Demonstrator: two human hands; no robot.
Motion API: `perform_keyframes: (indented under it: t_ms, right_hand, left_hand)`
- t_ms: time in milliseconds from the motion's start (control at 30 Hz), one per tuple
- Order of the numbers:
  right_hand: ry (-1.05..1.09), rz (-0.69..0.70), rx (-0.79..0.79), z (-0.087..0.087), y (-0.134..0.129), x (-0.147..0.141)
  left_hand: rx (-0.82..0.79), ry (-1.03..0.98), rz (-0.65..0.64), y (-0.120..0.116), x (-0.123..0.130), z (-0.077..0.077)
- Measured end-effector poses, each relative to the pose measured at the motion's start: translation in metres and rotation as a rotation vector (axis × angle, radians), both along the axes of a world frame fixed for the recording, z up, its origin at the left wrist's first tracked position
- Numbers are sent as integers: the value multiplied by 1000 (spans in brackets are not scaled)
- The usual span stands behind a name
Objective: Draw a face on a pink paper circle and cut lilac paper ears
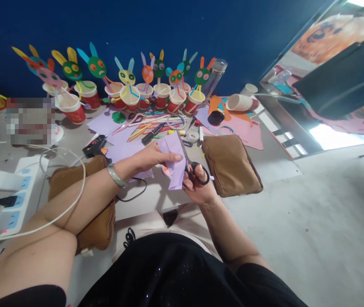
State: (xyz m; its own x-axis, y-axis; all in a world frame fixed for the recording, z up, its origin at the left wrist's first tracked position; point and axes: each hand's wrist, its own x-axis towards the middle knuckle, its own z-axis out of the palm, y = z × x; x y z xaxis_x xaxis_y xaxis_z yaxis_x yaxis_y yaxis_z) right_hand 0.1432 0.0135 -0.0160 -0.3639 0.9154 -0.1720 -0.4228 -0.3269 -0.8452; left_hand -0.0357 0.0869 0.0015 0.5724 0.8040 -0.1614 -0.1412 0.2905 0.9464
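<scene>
Between the thumb and fingers of my left hand (158,157) is a piece of light purple paper (177,172), folded and held upright above the table's front edge. My right hand (203,187) grips black-handled scissors (197,170), with thumb and fingers through the loops. The blades point away from me along the paper's right edge; whether they bite into it I cannot tell. More purple paper (122,153) lies on the table to the left of the sheet in my hand. Behind it are a black marker (153,134) and a heap of coloured sticks (143,123).
Paper cups with rabbit-faced figures (127,79) line the blue wall. A black glue gun (95,145) lies left, near a power strip (25,192) with white cables. Brown cushions (233,164) flank my arms. Pink paper (249,132) and a tipped cup (241,103) lie right.
</scene>
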Motion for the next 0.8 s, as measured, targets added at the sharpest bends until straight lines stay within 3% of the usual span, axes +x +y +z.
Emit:
perform_keyframes:
  t_ms: [300,467,567,700,800]
  right_hand:
    - [-24,-39,-29,2,1,-3]
    - [-94,-125,-36,3,35,21]
    - [-160,-311,29,5,59,43]
    - [-435,-504,251,7,64,59]
    - [-788,-486,424,7,53,60]
  left_hand:
    - [-24,-16,71,0,3,-5]
    - [-79,-67,358,14,2,-13]
    - [-54,-115,552,23,-2,-14]
    - [-27,-129,677,30,-4,-13]
    - [-7,-130,719,30,-4,-15]
